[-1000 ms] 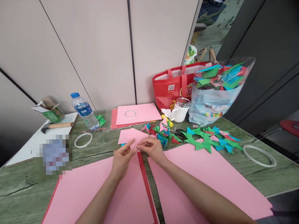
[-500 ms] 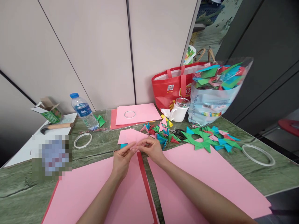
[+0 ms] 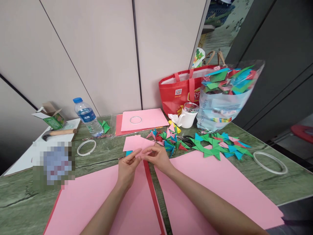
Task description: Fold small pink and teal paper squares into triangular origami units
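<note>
My left hand (image 3: 126, 170) and my right hand (image 3: 160, 160) meet above the two big paper stacks, fingertips closed in a pinch. Between them is a small piece of pink paper (image 3: 144, 152), partly covered by my fingers; its folds are too small to make out. Just behind the hands lie small pink sheets (image 3: 132, 142), with a bit of blue paper (image 3: 129, 152) showing under them. Large pink sheets (image 3: 97, 199) spread below my left hand, red paper showing at their edge. More large pink sheets (image 3: 215, 189) lie under my right forearm.
Folded paper pieces (image 3: 171, 138), black-handled scissors (image 3: 188, 140) and a green paper ring (image 3: 207, 151) lie behind my right hand. A white mug (image 3: 188, 117), red bag (image 3: 173, 94) and plastic bag (image 3: 217, 109) stand beyond. Left are a water bottle (image 3: 88, 117), tape roll (image 3: 86, 148) and hammer (image 3: 61, 132).
My fingers have shifted very slightly around the small pink paper, the right fingertips a little apart from where they were. Everything else stays in place.
</note>
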`<state>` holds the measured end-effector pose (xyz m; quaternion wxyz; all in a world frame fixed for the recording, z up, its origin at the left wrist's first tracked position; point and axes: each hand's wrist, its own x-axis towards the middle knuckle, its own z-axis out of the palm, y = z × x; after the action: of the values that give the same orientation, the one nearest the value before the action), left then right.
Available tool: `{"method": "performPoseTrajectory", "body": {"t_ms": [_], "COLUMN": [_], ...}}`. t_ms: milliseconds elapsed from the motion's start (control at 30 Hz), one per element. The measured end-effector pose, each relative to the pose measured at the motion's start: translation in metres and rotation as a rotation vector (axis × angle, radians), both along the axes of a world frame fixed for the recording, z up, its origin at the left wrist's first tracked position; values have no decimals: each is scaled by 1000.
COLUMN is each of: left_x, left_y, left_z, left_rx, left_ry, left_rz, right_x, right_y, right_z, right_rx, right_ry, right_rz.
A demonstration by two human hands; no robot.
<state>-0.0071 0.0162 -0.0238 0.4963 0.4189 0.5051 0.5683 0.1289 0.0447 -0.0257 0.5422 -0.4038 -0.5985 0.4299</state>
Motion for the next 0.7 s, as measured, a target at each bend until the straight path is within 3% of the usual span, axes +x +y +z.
{"method": "performPoseTrajectory", "body": {"t_ms": [467,700], "left_x": [-8,-24], "left_y": [6,12], "left_z": [4,13], "left_rx": [5,-18], "left_ry": [43,87], "left_rz": [-2,-20], "right_x": [4,8], "right_y": [8,14], "right_z": [1,-2], "right_rx": [-200,-99], "right_ry": [279,221], "right_rz": [150,135]}}
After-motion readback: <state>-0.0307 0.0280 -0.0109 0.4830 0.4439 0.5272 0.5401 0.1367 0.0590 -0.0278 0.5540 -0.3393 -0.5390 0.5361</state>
